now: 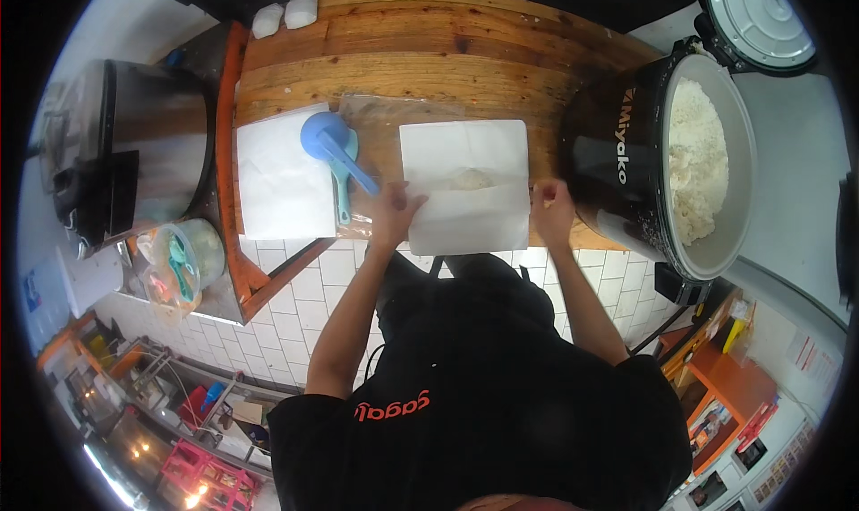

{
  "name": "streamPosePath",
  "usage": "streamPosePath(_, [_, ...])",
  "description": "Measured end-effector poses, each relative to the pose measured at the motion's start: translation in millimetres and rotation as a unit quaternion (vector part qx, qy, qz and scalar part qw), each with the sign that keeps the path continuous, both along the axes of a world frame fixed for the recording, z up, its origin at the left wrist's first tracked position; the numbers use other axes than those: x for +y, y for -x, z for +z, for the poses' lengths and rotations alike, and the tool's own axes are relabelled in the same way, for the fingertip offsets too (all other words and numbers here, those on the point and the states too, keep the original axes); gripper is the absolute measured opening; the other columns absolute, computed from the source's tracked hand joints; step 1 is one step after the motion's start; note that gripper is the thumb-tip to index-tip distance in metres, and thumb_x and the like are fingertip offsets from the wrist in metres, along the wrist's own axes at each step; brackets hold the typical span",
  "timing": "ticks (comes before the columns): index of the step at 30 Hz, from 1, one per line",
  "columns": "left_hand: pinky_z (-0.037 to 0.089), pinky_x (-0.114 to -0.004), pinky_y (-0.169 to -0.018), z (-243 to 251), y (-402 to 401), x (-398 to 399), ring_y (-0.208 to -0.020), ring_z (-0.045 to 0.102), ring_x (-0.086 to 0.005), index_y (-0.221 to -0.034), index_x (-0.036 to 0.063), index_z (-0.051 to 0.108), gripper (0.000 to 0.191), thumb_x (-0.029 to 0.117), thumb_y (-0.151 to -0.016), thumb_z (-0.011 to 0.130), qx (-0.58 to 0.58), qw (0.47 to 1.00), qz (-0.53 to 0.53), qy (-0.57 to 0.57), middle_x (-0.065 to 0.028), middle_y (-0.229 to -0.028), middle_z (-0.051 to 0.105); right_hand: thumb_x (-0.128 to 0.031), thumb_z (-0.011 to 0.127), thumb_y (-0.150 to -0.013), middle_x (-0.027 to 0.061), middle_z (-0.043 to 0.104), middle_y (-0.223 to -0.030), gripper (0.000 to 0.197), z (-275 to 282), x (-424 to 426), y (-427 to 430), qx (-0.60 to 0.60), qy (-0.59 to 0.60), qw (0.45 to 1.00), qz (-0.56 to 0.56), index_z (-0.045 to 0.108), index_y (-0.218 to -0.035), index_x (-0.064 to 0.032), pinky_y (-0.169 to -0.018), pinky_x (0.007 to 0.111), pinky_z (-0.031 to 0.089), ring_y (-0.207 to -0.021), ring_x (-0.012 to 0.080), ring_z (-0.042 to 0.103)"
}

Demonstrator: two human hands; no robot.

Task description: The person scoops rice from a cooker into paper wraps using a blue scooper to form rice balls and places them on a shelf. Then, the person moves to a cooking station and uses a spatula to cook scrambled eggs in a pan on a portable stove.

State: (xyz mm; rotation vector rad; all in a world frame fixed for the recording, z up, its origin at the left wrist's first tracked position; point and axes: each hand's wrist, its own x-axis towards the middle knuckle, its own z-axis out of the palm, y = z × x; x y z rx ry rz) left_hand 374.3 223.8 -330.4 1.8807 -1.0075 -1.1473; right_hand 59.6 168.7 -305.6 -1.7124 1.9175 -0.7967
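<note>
In front of me on the wooden table lies a white wrapping-paper sheet point(463, 226), with a crease across its middle. A small pale mound point(473, 179), likely rice, shows faintly at that crease. My left hand point(393, 214) is at the sheet's left edge, its thumb reaching over the paper. Beside the right edge, my right hand point(554, 209) has its fingers curled and slightly blurred. Whether either hand pinches the paper is unclear. Left of the sheet, a blue scoop point(325, 135) rests over a teal rice paddle point(343, 192), partly on a stack of white paper point(285, 182).
At the right stands a large Miyako rice cooker point(614, 148) with its lid point(762, 21) up and white rice point(698, 162) inside. Two wrapped white packets point(285, 15) sit at the table's far left corner. A clear tub point(205, 249) holding utensils and another cooker point(158, 135) stand left.
</note>
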Motion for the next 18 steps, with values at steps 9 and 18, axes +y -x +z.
streamPosePath(9, [0.053, -0.03, -0.074, 34.7, -10.3, 33.1, -0.088, 0.063, -0.0147, -0.118, 0.0005, 0.053, 0.049, 0.011, -0.079, 0.08, 0.16, 0.984, -0.04, -0.064, -0.0078, -0.088, 0.062, -0.017, 0.063, -0.082, 0.0098, 0.057, -0.099, 0.021, 45.9, 14.1, -102.8, 0.138, -0.01, 0.94, 0.312, 0.068, -0.101, -0.0097, -0.076, 0.044, 0.044, -0.096, 0.028, 0.053])
streamPosePath(18, [0.053, -0.032, -0.073, 2.3, 3.1, -69.4, -0.083, 0.064, -0.0198, -0.13, 0.0008, 0.042, 0.064, 0.009, -0.078, 0.079, -0.088, 0.991, 0.032, 0.097, -0.012, -0.107, 0.059, -0.014, 0.063, -0.08, 0.0127, 0.062, -0.102, 0.021, 27.1, -70.0, -99.9, 0.031, -0.23, 0.901, 0.366, 0.068, -0.1, -0.01, -0.089, 0.05, 0.045, -0.106, 0.0328, 0.057])
